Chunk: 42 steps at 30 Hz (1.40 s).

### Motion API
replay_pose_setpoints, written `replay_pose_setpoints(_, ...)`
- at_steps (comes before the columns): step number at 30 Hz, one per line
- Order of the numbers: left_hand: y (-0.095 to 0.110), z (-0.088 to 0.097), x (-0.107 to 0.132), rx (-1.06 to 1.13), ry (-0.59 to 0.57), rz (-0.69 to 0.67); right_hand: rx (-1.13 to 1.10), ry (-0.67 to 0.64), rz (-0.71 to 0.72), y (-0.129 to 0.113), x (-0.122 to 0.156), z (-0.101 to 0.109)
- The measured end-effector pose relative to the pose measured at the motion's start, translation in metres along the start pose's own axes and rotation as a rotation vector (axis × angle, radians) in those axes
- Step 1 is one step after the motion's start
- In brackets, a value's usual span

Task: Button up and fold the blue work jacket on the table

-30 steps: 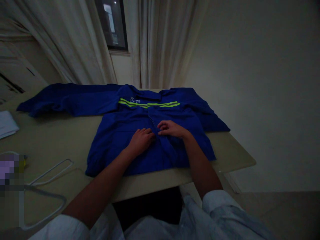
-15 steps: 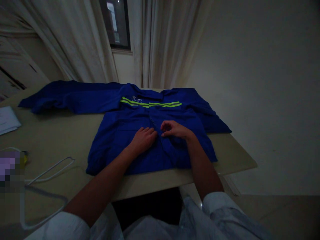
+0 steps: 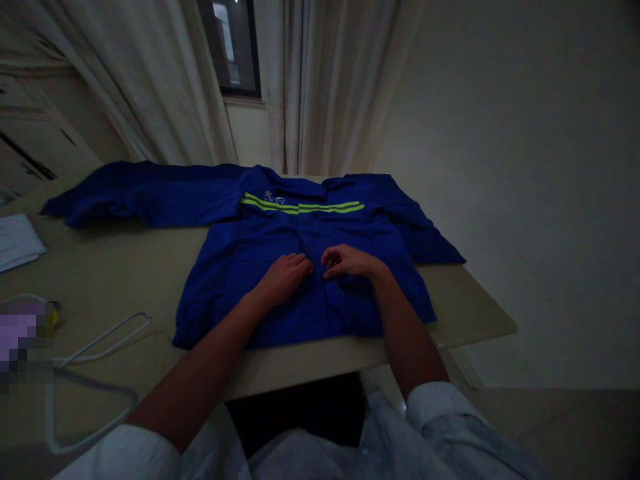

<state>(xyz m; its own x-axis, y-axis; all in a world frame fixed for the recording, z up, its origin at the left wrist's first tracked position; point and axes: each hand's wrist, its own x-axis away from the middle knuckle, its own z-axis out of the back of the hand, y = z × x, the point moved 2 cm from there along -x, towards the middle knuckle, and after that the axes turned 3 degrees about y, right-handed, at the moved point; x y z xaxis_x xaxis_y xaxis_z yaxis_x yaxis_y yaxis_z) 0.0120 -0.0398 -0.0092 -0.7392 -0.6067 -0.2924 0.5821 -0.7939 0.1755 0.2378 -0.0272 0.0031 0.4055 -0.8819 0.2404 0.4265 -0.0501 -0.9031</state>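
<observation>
A blue work jacket (image 3: 240,267) with two yellow-green stripes across the chest lies flat, front up, on a beige table (image 3: 115,273). One sleeve stretches far to the left, the other hangs off the right edge. My left hand (image 3: 285,277) rests on the jacket's front, fingers curled at the centre opening. My right hand (image 3: 350,261) sits just right of it, fingertips pinched on the front edge of the jacket. The two hands almost touch. The dim light hides what lies between the fingertips.
A white clothes hanger (image 3: 95,347) lies on the table at the near left. Folded white paper (image 3: 17,241) sits at the far left edge. Pale curtains (image 3: 320,87) and a dark window (image 3: 230,47) stand behind the table. Bare floor lies to the right.
Both hands stay at the jacket's centre opening, with only small finger movements. The view has shifted slightly.
</observation>
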Motion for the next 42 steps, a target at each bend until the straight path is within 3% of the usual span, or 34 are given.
replay_pose_setpoints(5, 0.002, 0.004, 0.001, 0.041, -0.037, 0.017, 0.090, -0.043, 0.037, -0.007, 0.003, -0.003)
replay_pose_setpoints(11, 0.008, 0.013, 0.004, 0.016, 0.027, -0.005, 0.218, 0.232, 0.279, -0.027, 0.000, -0.010)
replay_pose_setpoints(13, 0.010, 0.012, 0.004, -0.030, 0.012, -0.004, 0.308, 0.269, 0.312, -0.032, 0.000, -0.015)
replay_pose_setpoints(17, 0.011, 0.009, 0.004, -0.086, 0.005, 0.030, 0.402, 0.184, 0.234, -0.033, -0.001, -0.023)
replay_pose_setpoints(25, 0.016, 0.011, 0.003, -0.079, 0.033, 0.101, 0.477, 0.139, 0.154, -0.033, 0.003, -0.023)
replay_pose_setpoints(29, 0.014, 0.008, 0.003, -0.016, 0.062, 0.162, 0.408, 0.123, 0.149, -0.032, 0.003, -0.022)
replay_pose_setpoints(34, 0.009, 0.003, 0.003, 0.073, 0.087, 0.241, 0.101, 0.036, 0.094, -0.026, 0.002, -0.019)
replay_pose_setpoints(37, 0.007, 0.001, 0.003, 0.141, 0.121, 0.278, -0.032, 0.048, 0.092, -0.019, -0.002, -0.018)
replay_pose_setpoints(42, 0.004, 0.000, 0.002, 0.275, 0.182, 0.326, -0.006, 0.120, 0.171, -0.010, -0.013, -0.019)
